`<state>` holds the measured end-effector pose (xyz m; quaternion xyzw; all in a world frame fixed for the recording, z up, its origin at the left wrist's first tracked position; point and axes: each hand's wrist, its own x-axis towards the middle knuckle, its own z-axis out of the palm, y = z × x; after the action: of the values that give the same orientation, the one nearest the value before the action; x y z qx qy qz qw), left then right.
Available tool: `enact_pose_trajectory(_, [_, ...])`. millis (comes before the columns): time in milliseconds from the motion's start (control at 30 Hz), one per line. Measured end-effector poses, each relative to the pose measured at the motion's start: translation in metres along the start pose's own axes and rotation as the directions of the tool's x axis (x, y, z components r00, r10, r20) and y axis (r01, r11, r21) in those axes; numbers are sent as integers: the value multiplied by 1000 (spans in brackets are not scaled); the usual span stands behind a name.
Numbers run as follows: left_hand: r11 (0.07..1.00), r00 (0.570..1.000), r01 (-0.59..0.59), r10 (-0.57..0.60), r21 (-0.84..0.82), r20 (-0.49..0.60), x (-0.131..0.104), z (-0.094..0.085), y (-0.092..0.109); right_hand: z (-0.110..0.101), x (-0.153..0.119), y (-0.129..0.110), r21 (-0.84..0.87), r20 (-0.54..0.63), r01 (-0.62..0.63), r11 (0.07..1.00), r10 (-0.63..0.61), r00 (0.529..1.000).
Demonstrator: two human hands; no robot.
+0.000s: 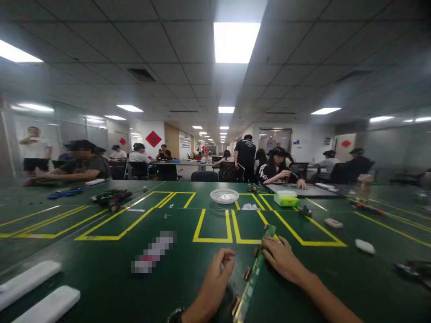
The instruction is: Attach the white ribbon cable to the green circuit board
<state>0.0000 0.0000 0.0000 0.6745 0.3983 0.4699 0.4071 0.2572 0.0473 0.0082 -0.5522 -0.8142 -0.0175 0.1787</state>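
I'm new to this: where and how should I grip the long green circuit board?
Probably best by its right long edge, near the middle, coming from the right: the circuit board is a narrow strip slanting away, with copper-coloured parts jutting along its left edge, while the right looks bare.

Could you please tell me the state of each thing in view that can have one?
Circuit board: slanted lengthwise away from the person; whether lifted, unclear.
Left hand: fingers curled, apart from the board.
Right hand: at the board's far end; how firmly it grips, unclear.
White round dish: open side up.
Green box: on the table; open or closed, unclear.
Large ceiling light: lit.
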Motion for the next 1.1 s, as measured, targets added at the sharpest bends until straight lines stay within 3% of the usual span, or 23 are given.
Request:
enact_pose_trajectory(200, [1000,1000,-30,30,8,-3,-1,-1,1,9,-6,-51,123,1,92,988,-93,996])
enact_pose_trajectory(333, [1000,1000,-24,24,13,-20,-1,-3,2,12,-13,-74,43,-36,29,999,-28,999])
enact_pose_trajectory(467, [1000,1000,-24,24,-1,-13,-1,-2,2,12,-18,-79,-46,-6,-79,996,79,997])
enact_pose_trajectory(800, [998,992,64,-66,19,110,-1,3,-12,10,-15,-79,55,52,-78,995,75,996])
enact_pose_trajectory(933, [996,986,93,-93,9,140,0,1,-9,5,-16,-88,174,-6,-38,984,39,999])
enact_pose_trajectory(1100, [989,987,119,-107,-93,123,3,-2,-14,0,-22,-109,277,-97,114,954,-90,991])
